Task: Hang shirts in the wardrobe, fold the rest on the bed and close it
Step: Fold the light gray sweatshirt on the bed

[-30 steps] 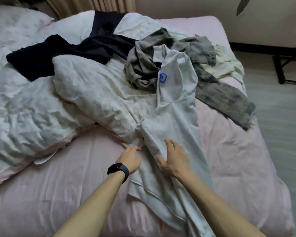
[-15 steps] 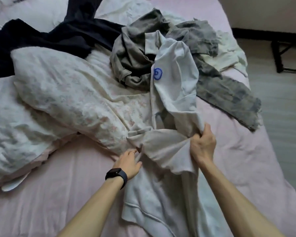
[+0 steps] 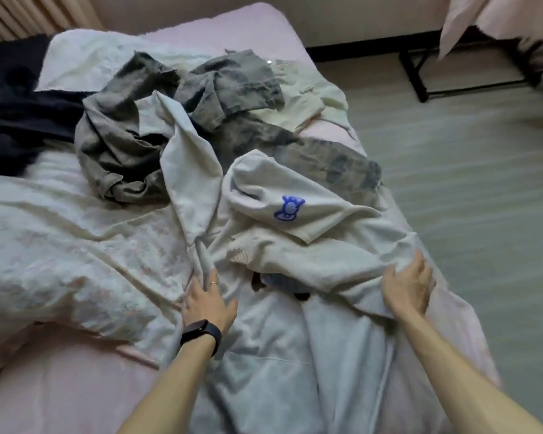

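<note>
A pale grey shirt (image 3: 295, 355) with a blue logo (image 3: 288, 208) lies spread over the pink bed (image 3: 60, 386), its upper part folded down toward me. My left hand (image 3: 208, 303), with a black wristband, lies flat with straight fingers on the shirt's left edge, next to the quilt. My right hand (image 3: 408, 285) grips a bunched fold at the shirt's right side, fingers curled into the cloth. One shirt sleeve (image 3: 190, 170) points up toward the clothes pile. No wardrobe is in view.
A grey-green mottled garment (image 3: 132, 145) and a cream garment (image 3: 308, 98) are heaped at the bed's far end. Dark navy clothing (image 3: 16, 126) lies far left. A white floral quilt (image 3: 60, 245) covers the left side. Floor (image 3: 467, 198) and a black frame (image 3: 420, 76) lie right.
My right hand has pulled the shirt's upper part down and to the right, so the logo now lies lower and further right. My left hand has stayed on the shirt's left edge.
</note>
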Tool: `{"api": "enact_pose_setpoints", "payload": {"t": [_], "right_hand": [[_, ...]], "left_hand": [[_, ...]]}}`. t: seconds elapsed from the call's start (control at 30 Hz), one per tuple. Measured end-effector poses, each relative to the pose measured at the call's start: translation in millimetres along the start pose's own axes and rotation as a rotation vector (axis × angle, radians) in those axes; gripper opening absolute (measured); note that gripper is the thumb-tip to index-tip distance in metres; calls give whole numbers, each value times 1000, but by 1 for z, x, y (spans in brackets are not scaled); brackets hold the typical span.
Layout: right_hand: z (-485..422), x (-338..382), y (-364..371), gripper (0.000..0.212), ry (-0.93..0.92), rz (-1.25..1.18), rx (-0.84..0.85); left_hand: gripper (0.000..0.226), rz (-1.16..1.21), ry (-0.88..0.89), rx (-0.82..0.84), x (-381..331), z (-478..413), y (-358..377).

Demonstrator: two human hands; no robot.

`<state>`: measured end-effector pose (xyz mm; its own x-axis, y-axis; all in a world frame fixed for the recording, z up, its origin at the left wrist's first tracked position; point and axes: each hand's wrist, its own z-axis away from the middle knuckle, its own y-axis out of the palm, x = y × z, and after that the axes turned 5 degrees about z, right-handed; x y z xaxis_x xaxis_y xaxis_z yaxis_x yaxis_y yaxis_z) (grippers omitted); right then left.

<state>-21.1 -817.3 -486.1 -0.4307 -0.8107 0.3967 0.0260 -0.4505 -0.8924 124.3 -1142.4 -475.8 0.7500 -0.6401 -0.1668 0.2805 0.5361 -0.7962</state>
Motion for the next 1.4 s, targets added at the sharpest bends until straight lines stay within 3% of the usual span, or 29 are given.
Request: {"api": "enact_pose_setpoints", "payload": {"t": [0.2,0.33,0.4,0.47,0.53,0.63,0.7,0.83,0.9,1.0,1.1,1.27,1.4], "right_hand": [[52,-5,39,65,-328,142,111],[85,5,51,81,-641,317,123],[90,19,58,90,-766,468,217],[79,39,67,85,-806,621,324],[59,52,62,71,-769,588,362],[33,56,32,59,-615,146,96],[13,41,8,59,-350,-76,-66],[-23,-21,-34,43,361,-360,-153],[-26,-52,-45,36,554,-401,-163],[-17,-97,-52,41,705,-431,-142],[12,-122,-40,51,732,-387,0],[111,-129,-16,62,361,-267,349],[200,-123,-1,94,179,-104,535]], "left_hand": [[75,-88,-25,-17,10,-15,8],[63,-93,-1,3,33,-11,1],[66,-103,1,16,45,-11,-2],[71,-147,-9,30,60,-14,-9],[77,-202,-16,62,65,-15,-11],[79,-206,-26,101,59,-4,-10],[81,-199,-73,95,53,7,-6],[85,-325,-57,1,46,28,9],[81,-364,-5,-21,36,38,24],[73,-401,67,24,12,55,52],[72,-380,109,133,-3,69,76],[69,-320,96,106,-6,87,93],[68,-262,-6,8,36,102,81]]}}
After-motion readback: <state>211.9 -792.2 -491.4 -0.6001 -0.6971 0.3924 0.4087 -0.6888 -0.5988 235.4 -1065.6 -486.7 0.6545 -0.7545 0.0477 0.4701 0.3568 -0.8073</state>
